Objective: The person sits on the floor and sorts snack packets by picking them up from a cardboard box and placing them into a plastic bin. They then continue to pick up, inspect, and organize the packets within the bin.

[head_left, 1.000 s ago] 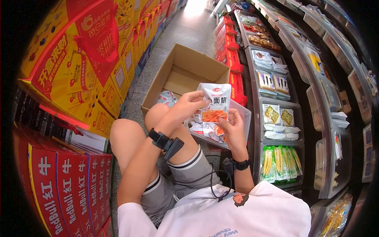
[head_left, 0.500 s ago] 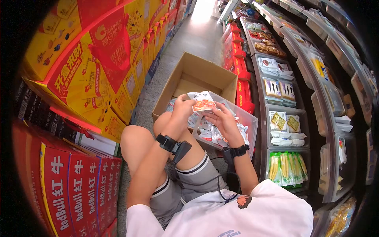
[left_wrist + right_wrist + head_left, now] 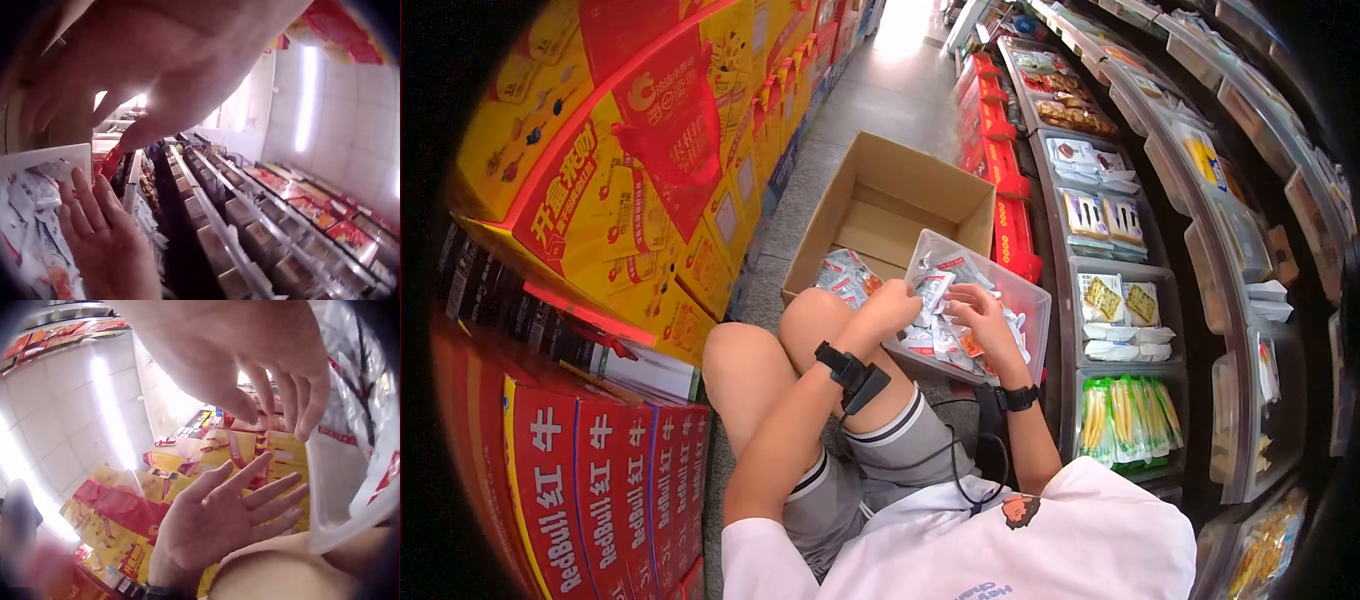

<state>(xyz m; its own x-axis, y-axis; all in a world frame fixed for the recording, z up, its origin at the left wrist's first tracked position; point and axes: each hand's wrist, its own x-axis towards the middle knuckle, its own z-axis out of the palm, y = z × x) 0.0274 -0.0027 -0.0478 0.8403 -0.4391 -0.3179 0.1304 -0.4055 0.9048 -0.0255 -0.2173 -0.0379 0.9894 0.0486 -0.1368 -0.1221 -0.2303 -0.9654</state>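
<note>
Both hands hang over a translucent plastic bin (image 3: 1036, 292) that holds several white-and-red snack packets (image 3: 945, 340). The left hand (image 3: 890, 308) is at the bin's left side; the right wrist view shows its palm, with fingers spread and nothing held. Over the right part of the bin is the right hand (image 3: 988, 326), its fingers extended and its palm bare in the left wrist view. Behind the bin stands an open cardboard box (image 3: 930, 190). More packets (image 3: 845, 275) lie in the box's near left corner, beside the left hand.
Yellow-and-red gift boxes (image 3: 600, 190) and Red Bull cartons (image 3: 600, 470) are stacked on the left. Shelves of snack bins (image 3: 1125, 300) line the right. Red boxes (image 3: 1010, 200) stand along the shelf foot. A dark cable (image 3: 956, 455) hangs between the forearms. The person's knees (image 3: 820, 320) are close to the box.
The snack packet that both hands held up has left them. The hands have lowered to the plastic bin and moved apart, and more packets in the cardboard box now show.
</note>
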